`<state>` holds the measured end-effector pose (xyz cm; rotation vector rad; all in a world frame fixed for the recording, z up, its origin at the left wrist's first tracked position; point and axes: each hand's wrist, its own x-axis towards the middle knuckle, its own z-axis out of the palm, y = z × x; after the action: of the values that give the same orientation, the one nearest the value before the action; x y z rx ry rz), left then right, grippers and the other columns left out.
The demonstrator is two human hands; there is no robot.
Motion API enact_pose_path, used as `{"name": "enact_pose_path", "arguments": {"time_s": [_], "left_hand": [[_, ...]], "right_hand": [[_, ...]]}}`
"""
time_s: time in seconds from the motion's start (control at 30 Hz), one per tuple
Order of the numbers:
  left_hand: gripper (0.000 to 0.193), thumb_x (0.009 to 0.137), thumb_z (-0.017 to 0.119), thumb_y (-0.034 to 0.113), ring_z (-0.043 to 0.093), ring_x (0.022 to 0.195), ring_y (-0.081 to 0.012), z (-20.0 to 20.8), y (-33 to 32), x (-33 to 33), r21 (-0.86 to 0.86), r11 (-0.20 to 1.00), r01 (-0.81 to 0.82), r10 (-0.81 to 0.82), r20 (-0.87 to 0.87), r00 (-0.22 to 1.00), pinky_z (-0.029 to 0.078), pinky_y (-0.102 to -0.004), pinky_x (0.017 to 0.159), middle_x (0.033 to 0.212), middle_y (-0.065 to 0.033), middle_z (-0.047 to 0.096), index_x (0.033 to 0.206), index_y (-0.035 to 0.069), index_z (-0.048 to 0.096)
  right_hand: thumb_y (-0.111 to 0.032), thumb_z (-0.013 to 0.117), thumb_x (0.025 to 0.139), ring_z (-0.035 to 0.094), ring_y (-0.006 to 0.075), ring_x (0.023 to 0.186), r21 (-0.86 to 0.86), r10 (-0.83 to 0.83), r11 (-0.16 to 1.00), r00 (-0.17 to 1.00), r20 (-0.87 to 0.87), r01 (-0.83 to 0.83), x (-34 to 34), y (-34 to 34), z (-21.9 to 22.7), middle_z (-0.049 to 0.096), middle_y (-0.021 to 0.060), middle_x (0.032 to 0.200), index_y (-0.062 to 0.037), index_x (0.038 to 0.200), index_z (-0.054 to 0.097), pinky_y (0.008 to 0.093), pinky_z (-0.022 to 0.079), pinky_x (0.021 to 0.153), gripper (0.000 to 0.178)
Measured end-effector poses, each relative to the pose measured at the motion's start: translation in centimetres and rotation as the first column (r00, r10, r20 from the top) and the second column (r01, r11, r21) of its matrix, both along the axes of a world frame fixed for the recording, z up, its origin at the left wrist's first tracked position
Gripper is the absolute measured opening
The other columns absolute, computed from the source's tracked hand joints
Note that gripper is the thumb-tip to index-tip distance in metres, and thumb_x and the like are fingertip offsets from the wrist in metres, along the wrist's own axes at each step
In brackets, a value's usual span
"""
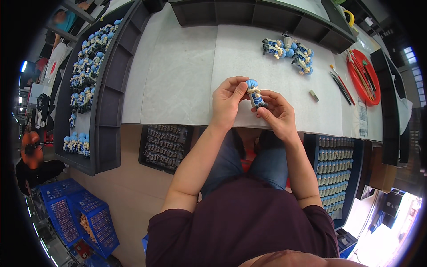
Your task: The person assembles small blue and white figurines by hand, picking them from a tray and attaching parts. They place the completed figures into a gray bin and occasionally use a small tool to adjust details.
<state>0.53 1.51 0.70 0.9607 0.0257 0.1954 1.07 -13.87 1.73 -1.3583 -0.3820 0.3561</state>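
A small figurine [255, 94] with light blue hair and a blue-and-white outfit is held upright over the near part of the white-covered table [178, 75]. My left hand [230, 99] pinches its head from the left, thumb against the hair. Around its lower body and dark feet close the fingers of my right hand [278, 114]. Beyond my right hand, several like figurines [291, 51] lie in a loose group on the table. A small grey-green block [314, 95] lies to the right of my right hand.
Paintbrushes [341, 86] lie at the right, beside a red oval tray [377, 91] with more brushes. A dark crate [106, 93] of figurines stands at the left. Another dark crate [262, 15] edges the table's back. Below the table, crates [351, 196] hold rows of figurines.
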Motion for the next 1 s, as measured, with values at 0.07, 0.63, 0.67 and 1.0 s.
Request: {"name": "enact_pose_path", "arguments": {"time_s": [0.07,0.63,0.67,1.0], "left_hand": [[0.021,0.088,0.055,0.015,0.059,0.077,-0.0126,-0.03,-0.02,-0.01,0.002,1.000,0.001,-0.001,0.005,1.000,0.050,-0.0254,0.067,0.088,-0.0086,0.062,0.101,-0.002,0.055],[0.021,0.088,0.054,0.015,0.059,0.077,-0.0123,0.07,-0.01,0.01,0.004,1.000,0.012,-0.012,-0.004,1.000,0.050,-0.0251,0.067,0.088,-0.0083,0.062,0.101,-0.001,0.055],[0.021,0.088,0.054,0.015,0.059,0.077,-0.0122,0.12,-0.02,0.01,0.003,1.000,0.012,-0.012,-0.008,1.000,0.050,-0.0251,0.067,0.088,-0.0083,0.062,0.101,-0.001,0.056],[0.020,0.089,0.052,0.015,0.060,0.087,-0.0163,-0.11,0.21,0.00,0.012,0.999,0.043,-0.043,-0.013,0.999,0.049,-0.0286,0.074,0.098,-0.0139,0.062,0.102,0.001,0.055]], "right_hand": [[-0.004,0.061,0.081,0.059,0.0191,0.091,-0.004,0.001,1.000,1.000,0.003,-0.001,0.00,-0.03,-0.02,0.055,0.0144,0.105,0.0036,0.118,0.044,0.0274,0.049,0.077,0.041],[-0.005,0.064,0.079,0.059,0.0183,0.091,-0.006,-0.009,1.000,1.000,0.002,0.009,0.10,-0.10,-0.27,0.055,0.0139,0.104,0.0023,0.118,0.045,0.0273,0.049,0.079,0.044],[-0.005,0.064,0.079,0.059,0.0183,0.091,-0.012,-0.012,1.000,1.000,0.004,0.012,0.11,-0.10,-0.30,0.055,0.0141,0.104,0.0023,0.118,0.045,0.0273,0.049,0.079,0.044],[-0.006,0.064,0.080,0.060,0.0184,0.091,-0.024,-0.016,1.000,1.000,0.013,0.017,0.10,-0.10,-0.28,0.054,0.0143,0.104,0.0023,0.118,0.045,0.0271,0.049,0.079,0.043]]}}
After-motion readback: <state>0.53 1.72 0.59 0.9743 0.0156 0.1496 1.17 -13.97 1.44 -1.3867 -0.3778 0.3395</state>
